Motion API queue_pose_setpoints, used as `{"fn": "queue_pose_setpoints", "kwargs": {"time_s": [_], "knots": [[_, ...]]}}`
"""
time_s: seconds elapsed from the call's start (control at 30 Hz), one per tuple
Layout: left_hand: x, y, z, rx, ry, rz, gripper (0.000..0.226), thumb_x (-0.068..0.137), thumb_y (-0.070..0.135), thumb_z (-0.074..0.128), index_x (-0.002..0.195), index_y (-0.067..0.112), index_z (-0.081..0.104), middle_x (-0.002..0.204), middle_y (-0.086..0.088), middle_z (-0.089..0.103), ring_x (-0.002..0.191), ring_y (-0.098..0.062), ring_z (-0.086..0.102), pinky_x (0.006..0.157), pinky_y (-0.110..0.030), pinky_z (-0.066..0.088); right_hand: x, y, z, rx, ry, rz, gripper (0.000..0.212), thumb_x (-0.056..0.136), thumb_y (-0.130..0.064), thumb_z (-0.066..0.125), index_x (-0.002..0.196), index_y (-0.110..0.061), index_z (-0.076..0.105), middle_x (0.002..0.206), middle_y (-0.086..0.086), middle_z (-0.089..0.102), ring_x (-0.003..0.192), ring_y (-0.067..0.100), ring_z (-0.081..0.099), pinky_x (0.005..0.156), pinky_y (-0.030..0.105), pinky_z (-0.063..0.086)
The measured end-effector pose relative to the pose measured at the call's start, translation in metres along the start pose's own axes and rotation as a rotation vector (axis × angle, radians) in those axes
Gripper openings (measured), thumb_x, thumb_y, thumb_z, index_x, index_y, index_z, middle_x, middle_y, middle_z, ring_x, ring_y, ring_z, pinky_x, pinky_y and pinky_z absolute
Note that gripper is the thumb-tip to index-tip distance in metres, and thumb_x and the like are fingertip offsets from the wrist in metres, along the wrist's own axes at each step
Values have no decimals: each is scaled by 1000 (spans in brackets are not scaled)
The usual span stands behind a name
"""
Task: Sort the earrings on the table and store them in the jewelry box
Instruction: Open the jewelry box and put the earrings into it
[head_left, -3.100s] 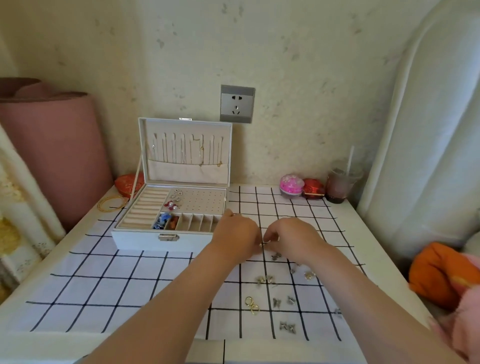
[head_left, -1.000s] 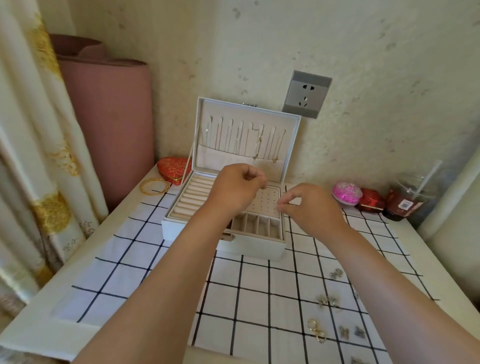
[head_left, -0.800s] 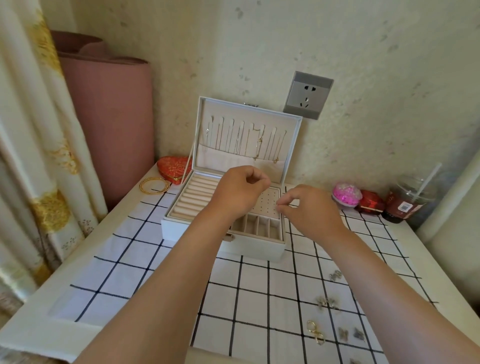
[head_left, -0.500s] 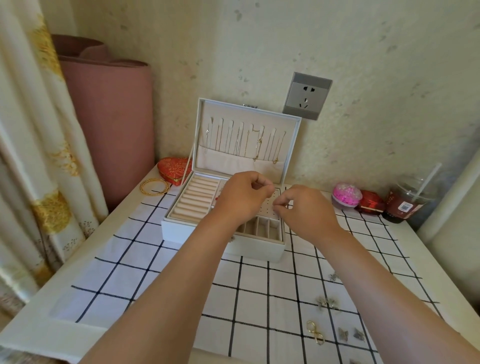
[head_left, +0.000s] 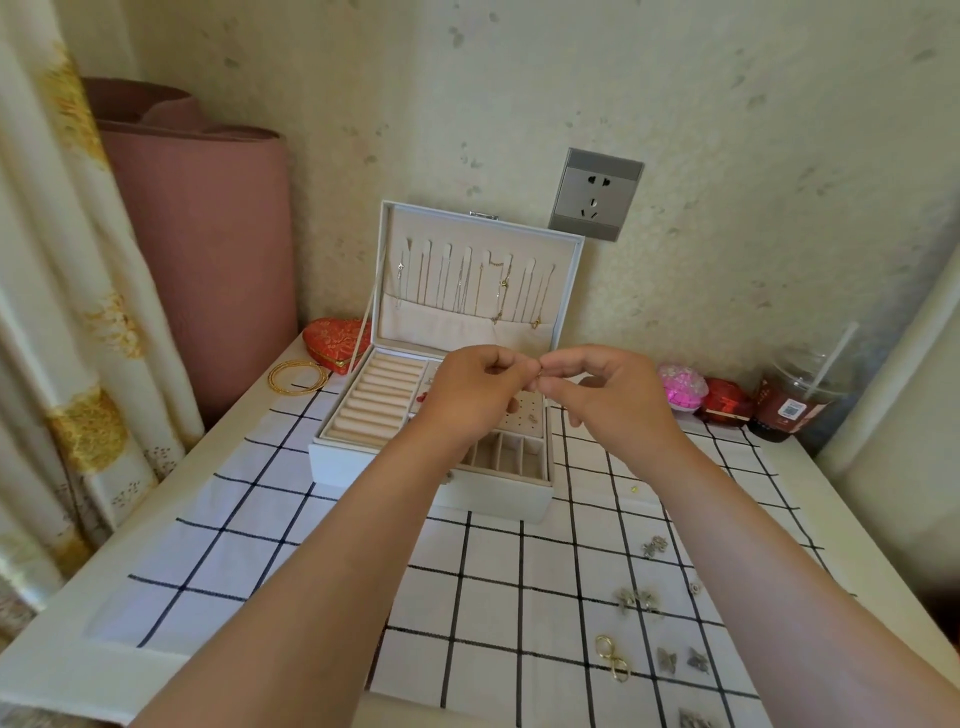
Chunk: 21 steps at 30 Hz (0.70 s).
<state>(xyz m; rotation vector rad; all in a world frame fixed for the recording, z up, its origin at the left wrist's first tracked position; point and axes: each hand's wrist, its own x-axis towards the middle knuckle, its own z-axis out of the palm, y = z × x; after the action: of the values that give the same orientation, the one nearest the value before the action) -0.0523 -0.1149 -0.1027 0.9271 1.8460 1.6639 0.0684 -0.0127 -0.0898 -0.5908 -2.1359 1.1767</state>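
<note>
Pinching a tiny metallic earring (head_left: 539, 374), left hand (head_left: 475, 397) and right hand (head_left: 615, 402) hover above the open white jewelry box (head_left: 493, 501); seating it next needs precise aim

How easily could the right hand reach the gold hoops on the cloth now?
Probably yes: the gold hoops lie uncovered on the cloth, beside that forearm. But the right hand is pinching a tiny piece with the left hand.

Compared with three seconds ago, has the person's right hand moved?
Yes. The right hand left the checked cloth right of the jewelry box and now hovers above the box's right side, pinching a tiny earring with the left hand.
</note>
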Motion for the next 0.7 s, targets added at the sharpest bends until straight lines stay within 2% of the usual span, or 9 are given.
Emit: {"fn": "queue_pose_setpoints", "kwargs": {"time_s": [0.17,0.27,0.43,0.6,0.67,0.7], "knots": [[-4,3,2,-93,-53,-107,16,93,31,65,101,20,74,87,6,73,64,-6,63,64,-20,54,-2,2,-3,74,48,30,12,80,-12,81,89,-20,79,81,-3,76,47,10,51,51,19,47],[-6,5,4,-168,-64,-153,19,95,32,64,103,18,74,85,6,72,65,-8,63,67,-24,56,-3,4,-2,92,51,14,10,86,-12,76,89,-21,79,78,-3,76,49,15,51,48,16,43],[-8,5,6,-177,-40,-165,17,95,30,63,97,18,76,87,7,75,67,-8,64,67,-22,56,-5,4,5,119,117,29,16,89,-10,71,86,-24,78,74,-5,75,46,2,50,48,16,45],[-10,6,5,-168,-37,-169,17,96,33,61,98,24,75,92,9,76,74,-9,68,72,-24,58,-4,8,7,196,144,69,13,87,-11,74,89,-23,79,74,-7,75,45,3,50,51,21,46],[-9,3,3,-6,-37,-87,20,97,36,56,102,28,74,92,11,75,82,-9,68,76,-27,56,-1,14,5,131,150,66,14,87,-12,75,88,-25,79,72,-12,74,52,-2,57,60,21,48],[-7,-1,1,201,-26,12,20,97,37,55,104,30,73,94,13,73,88,-8,66,78,-26,53,0,19,5,48,144,61,14,86,-13,75,87,-27,80,73,-14,74,59,-4,61,66,21,50]]}}
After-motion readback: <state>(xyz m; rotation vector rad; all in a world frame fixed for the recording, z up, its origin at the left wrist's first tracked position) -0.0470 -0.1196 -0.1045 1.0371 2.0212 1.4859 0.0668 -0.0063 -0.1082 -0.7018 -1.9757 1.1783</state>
